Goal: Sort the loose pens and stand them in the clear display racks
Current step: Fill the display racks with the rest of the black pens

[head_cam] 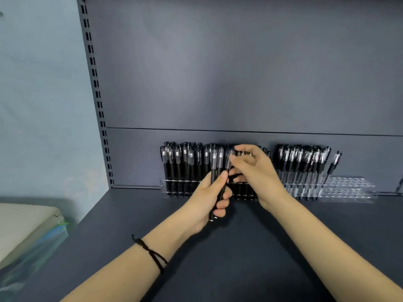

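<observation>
Racks (349,188) mostly filled, we are clutching a few loose pens (214,168) in our left hand (207,201), right hand (257,173) pinching one.

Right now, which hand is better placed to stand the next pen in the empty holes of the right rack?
Probably the right hand. Its fingers pinch the top of one pen, and the rack has its empty holes on that side. The left hand is busy gripping the bundle of pens.

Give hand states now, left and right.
Left hand: grip closed around a bundle of black plastic pens with frosted caps.
Right hand: pinching the cap end of the bundle's rightmost pen.
</observation>
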Available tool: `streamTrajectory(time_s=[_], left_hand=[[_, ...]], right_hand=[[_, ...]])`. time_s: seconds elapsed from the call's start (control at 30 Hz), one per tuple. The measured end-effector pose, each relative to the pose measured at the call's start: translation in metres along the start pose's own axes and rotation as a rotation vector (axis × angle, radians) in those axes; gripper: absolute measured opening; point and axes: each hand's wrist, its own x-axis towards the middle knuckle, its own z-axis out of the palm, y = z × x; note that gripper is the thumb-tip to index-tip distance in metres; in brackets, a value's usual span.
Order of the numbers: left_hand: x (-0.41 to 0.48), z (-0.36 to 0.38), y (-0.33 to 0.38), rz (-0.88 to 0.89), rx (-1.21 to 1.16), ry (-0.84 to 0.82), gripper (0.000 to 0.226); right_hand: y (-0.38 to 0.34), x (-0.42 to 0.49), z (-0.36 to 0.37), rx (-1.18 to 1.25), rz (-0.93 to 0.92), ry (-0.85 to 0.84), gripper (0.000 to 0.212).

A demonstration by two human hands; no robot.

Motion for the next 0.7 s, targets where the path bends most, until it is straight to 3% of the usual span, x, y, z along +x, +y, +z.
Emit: streamTrajectory(time_s=[0.2, 0.3, 0.4, 0.5, 0.7], left_hand=[[0.032, 0.049, -0.012, 0.036, -0.031, 0.104, 0.022], [0.048, 0.067, -0.019, 0.063, -0.101, 0.199, 0.027], [0.056, 0.072, -0.036, 0.067, -0.027, 0.274, 0.03], [0.058, 0.069, -0.05, 0.058, 0.102, 0.286, 0.034], [0.063, 0.069, -0.051, 0.052, 0.099, 0.271, 0.035]], right_hand=[[0.003, 0.018, -0.046, -0.13, -0.048, -0.032, 0.032], [0.001, 0.033, -0.064, -0.095, -0.101, 0.031, 0.032], [0.002, 0.047, -0.08, -0.078, -0.135, 0.107, 0.035], [0.007, 0.057, -0.096, -0.085, -0.154, 0.149, 0.033], [0.002, 0.067, -0.123, -0.135, -0.359, 0.302, 0.039]])
